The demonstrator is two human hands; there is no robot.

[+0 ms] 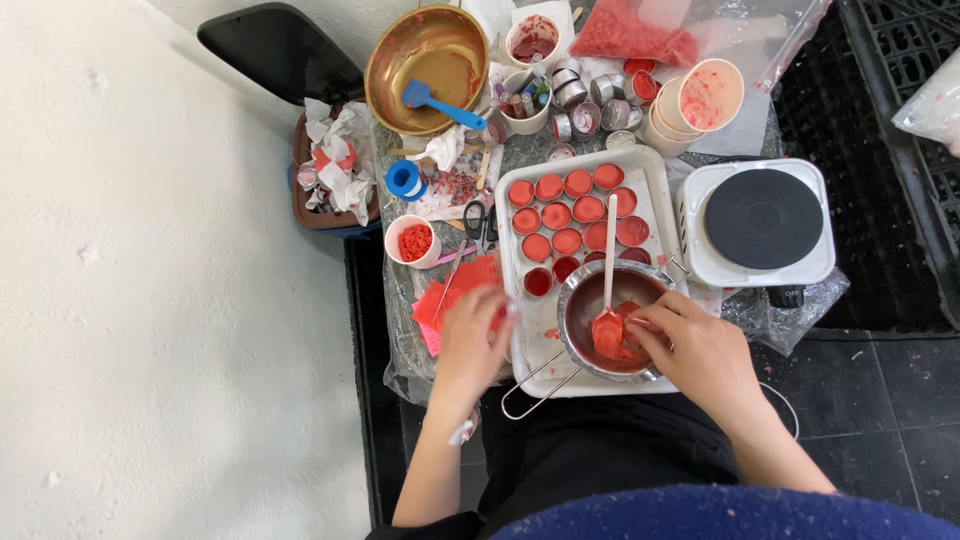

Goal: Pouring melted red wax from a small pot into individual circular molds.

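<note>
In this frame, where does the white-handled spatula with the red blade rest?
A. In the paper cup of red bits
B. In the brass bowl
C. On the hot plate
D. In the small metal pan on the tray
D: the spatula stands in the metal pan, beside the right hand.

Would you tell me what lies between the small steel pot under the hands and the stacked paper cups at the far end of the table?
In the head view, the white tray of red-filled tins lies between the steel pot and the paper cups.

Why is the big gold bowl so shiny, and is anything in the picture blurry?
Head view: soft, even daylight, weak shadows; the gold bowl catches a pale sheen on its rim; the left hand is slightly smeared at the fingertips; the right hand and small metal pot look sharp.
</note>
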